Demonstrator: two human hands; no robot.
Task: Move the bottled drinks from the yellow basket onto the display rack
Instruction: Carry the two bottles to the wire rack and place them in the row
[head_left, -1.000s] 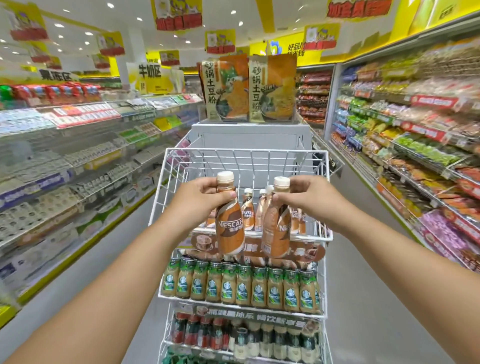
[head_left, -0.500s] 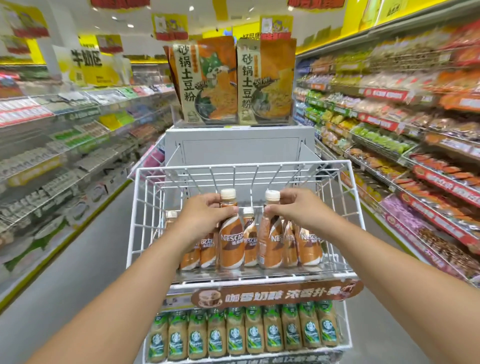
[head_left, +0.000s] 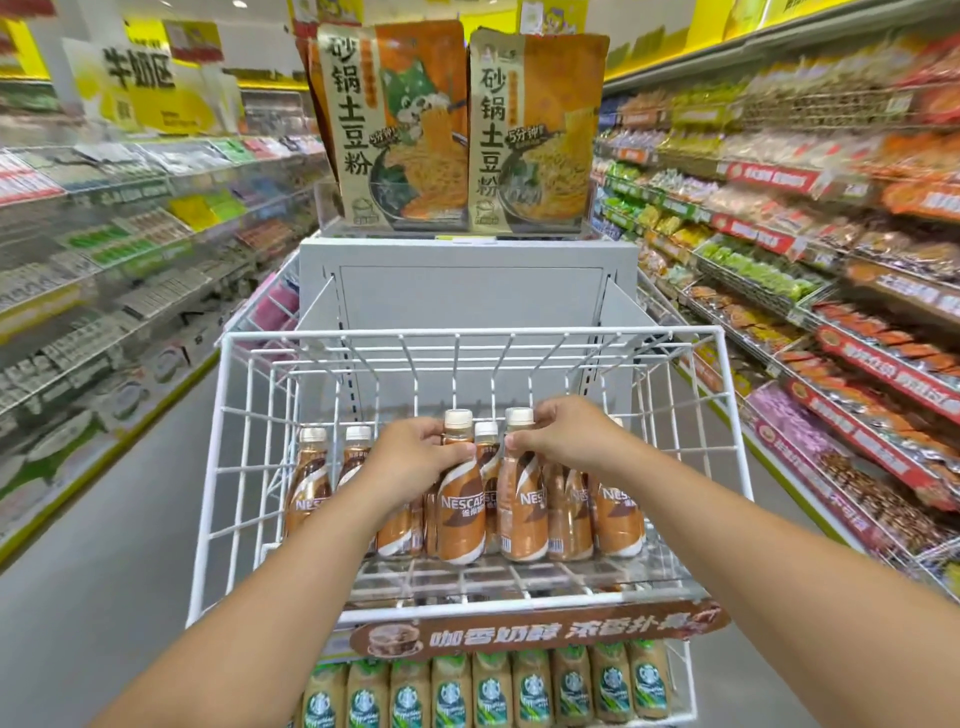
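Brown coffee bottles are stood upright in the top tier of a white wire display rack. One bottle is gripped at the neck by the left hand, another bottle by the right hand, both set among the row.

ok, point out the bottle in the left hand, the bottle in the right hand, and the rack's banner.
left bottle (head_left: 462, 512): head view, on its brown label.
right bottle (head_left: 522, 512): head view, on its label below the neck.
banner (head_left: 535, 635): head view, on the middle of its lettering.
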